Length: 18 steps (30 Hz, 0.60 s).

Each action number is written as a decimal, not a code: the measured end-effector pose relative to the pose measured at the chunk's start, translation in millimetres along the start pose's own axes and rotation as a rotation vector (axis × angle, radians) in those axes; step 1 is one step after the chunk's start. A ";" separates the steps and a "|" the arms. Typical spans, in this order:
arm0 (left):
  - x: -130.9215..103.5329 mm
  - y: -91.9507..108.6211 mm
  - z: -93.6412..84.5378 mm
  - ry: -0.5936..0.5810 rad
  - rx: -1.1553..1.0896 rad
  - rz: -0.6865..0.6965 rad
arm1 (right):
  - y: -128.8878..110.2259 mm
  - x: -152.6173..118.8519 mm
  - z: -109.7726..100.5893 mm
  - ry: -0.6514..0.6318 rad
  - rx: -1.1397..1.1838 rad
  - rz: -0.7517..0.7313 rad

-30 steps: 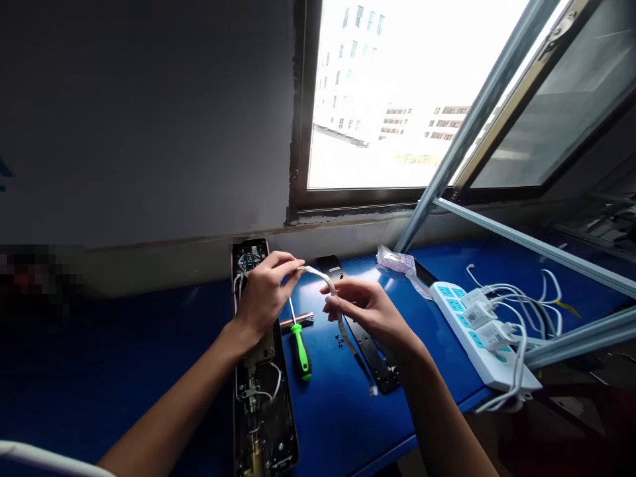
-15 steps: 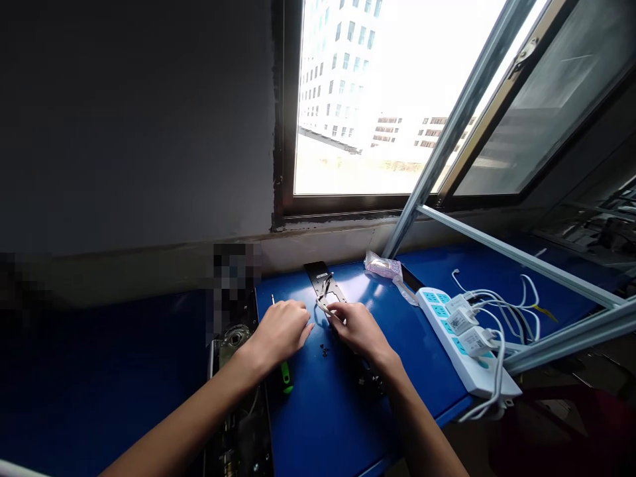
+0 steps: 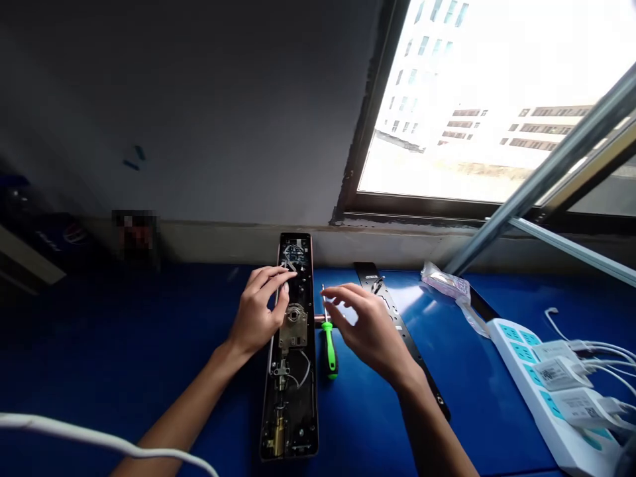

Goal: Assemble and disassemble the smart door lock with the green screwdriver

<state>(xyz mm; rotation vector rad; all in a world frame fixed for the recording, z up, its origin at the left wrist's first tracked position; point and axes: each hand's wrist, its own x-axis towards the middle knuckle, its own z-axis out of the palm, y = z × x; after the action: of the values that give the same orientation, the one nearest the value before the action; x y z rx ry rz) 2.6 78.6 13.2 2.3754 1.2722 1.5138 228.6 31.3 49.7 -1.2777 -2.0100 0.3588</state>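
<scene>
A long black smart-lock housing (image 3: 308, 371) lies open on the blue table, showing a circuit board (image 3: 295, 252) at its far end and a metal lock mechanism (image 3: 293, 329) in the middle. My left hand (image 3: 258, 308) hovers over its left edge, thumb and fingers apart and holding nothing visible. Right of the housing, my right hand (image 3: 360, 315) is curved with its fingers apart and nothing in them. Below those fingers lies a screwdriver (image 3: 329, 351) with a green and black handle. A black perforated plate (image 3: 420, 361) rests partly behind my right hand and forearm.
A white power strip (image 3: 539, 384) with plugged-in chargers (image 3: 561, 374) sits on the right. Near the window wall are a clear plastic bag (image 3: 444, 281) and a slanting metal frame (image 3: 517, 199). A white cable (image 3: 99, 437) crosses the lower left.
The view has swung left, bringing the whole lock housing into sight. My right hand has let go of the cable by the black plate. My left hand has moved over the housing and opened.
</scene>
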 end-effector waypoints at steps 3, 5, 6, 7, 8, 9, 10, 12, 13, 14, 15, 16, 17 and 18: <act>-11.7 -10.3 -1.7 0.023 -0.009 -0.063 | -8.8 13.2 28.1 -0.098 -0.018 -0.073; -16.3 -14.1 -3.4 0.002 -0.025 -0.073 | -8.3 17.2 41.6 -0.139 -0.041 -0.106; -17.6 -15.2 -4.6 -0.008 -0.029 -0.076 | -7.0 17.9 46.1 -0.152 -0.051 -0.116; -18.5 -15.8 -5.9 -0.012 -0.030 -0.080 | -5.3 18.1 49.2 -0.159 -0.058 -0.125; -19.0 -15.8 -7.2 -0.013 -0.027 -0.084 | -3.5 17.9 51.1 -0.164 -0.062 -0.133; -19.3 -15.4 -8.3 -0.011 -0.023 -0.086 | -1.8 17.4 52.2 -0.167 -0.062 -0.142; -19.5 -14.4 -9.2 -0.008 -0.020 -0.083 | -0.2 16.8 52.6 -0.167 -0.059 -0.153; -19.6 -11.6 -10.2 0.000 -0.024 -0.070 | 1.9 15.7 52.8 -0.155 -0.044 -0.178; -19.4 -10.0 -10.6 0.005 -0.032 -0.065 | 2.3 15.2 52.6 -0.143 -0.034 -0.187; -19.1 -8.2 -11.1 0.011 -0.043 -0.065 | 2.2 14.7 52.3 -0.128 -0.022 -0.195; -18.5 -6.4 -11.8 0.018 -0.054 -0.070 | 1.7 14.1 51.4 -0.112 -0.008 -0.201; -17.5 -4.4 -12.8 0.026 -0.065 -0.080 | 1.0 13.5 49.8 -0.095 0.006 -0.204; -16.1 -2.0 -13.9 0.036 -0.075 -0.090 | 0.3 12.8 47.1 -0.079 0.019 -0.203; -14.2 0.9 -15.0 0.047 -0.084 -0.099 | 0.1 12.0 43.0 -0.062 0.029 -0.198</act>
<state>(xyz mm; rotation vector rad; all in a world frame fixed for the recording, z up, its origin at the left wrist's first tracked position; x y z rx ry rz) -11.0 63.2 11.0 2.2045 1.2879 1.5697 195.6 47.7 24.4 -1.0498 -2.1539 0.3348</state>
